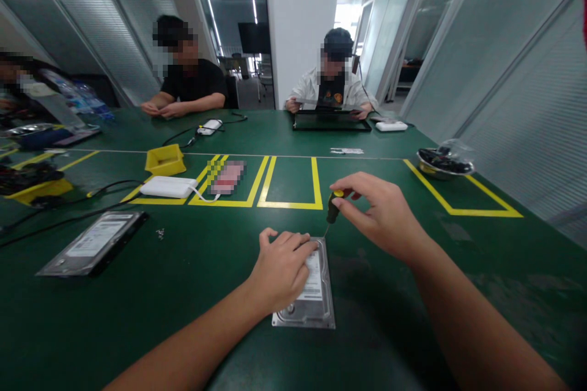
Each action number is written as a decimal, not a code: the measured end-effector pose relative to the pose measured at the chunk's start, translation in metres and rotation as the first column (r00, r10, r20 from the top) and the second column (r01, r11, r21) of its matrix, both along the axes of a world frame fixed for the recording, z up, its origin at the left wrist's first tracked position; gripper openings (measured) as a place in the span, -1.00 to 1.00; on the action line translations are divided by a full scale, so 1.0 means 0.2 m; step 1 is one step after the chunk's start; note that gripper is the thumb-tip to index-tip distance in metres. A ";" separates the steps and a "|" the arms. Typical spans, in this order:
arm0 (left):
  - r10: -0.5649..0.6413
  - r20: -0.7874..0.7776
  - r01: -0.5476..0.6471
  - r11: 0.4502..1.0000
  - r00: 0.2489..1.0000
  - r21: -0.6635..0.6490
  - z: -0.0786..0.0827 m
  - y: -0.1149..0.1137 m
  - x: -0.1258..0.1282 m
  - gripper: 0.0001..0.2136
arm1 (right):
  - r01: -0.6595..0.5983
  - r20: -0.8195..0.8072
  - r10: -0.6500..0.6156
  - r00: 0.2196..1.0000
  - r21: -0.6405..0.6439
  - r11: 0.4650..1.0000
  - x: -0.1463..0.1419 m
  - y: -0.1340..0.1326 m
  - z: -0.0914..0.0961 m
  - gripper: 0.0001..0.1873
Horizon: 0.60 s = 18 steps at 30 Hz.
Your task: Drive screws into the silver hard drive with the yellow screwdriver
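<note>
A silver hard drive (321,311) with a white label lies on the green table before me. My left hand (284,266) is closed over its upper left part, fingers bent across the label, covering much of it. Between the thumb and fingertips of my right hand (378,211) is a small screwdriver (332,209) with a dark handle and yellow cap. The thin shaft slants down to the drive's upper right corner; the exact contact of the tip is too small to make out. A second hard drive (98,243) lies to the left, with several tiny screws (160,233) near it.
Beyond the hands are yellow tape outlines (290,204), a yellow bin (165,160), a white power bank (168,186) with cables, and a blurred pink device (227,177). A bowl (443,165) of dark parts stands right. Two people sit opposite, one holding a dark panel (331,121).
</note>
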<state>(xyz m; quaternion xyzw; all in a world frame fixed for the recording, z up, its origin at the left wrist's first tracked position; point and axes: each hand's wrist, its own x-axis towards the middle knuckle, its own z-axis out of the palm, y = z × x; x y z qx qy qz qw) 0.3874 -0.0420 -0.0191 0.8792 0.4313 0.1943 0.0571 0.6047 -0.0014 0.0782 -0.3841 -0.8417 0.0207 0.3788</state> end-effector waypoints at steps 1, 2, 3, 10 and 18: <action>0.001 -0.002 -0.001 1.000 1.000 -0.001 0.00 0.00 0.00 -0.60 | -0.001 0.004 0.001 1.000 0.001 1.000 0.00 0.00 0.00 -0.88; 0.002 -0.004 -0.002 1.000 1.000 -0.001 0.00 0.00 0.00 -0.60 | -0.005 0.007 0.005 1.000 0.002 1.000 0.00 0.00 0.00 -0.89; 0.002 -0.006 -0.002 1.000 1.000 -0.002 0.00 0.00 0.00 -0.60 | -0.011 0.006 0.011 1.000 0.005 1.000 0.00 0.00 0.00 -0.89; 0.004 -0.003 -0.004 1.000 1.000 -0.012 0.00 0.00 0.00 -0.60 | -0.036 -0.012 0.036 0.999 0.006 0.999 0.00 0.00 -0.01 -0.83; 0.007 -0.007 -0.007 1.000 1.000 -0.027 0.00 0.00 0.00 -0.60 | 0.004 0.031 -0.005 1.000 0.012 1.000 -0.01 -0.01 0.00 -0.93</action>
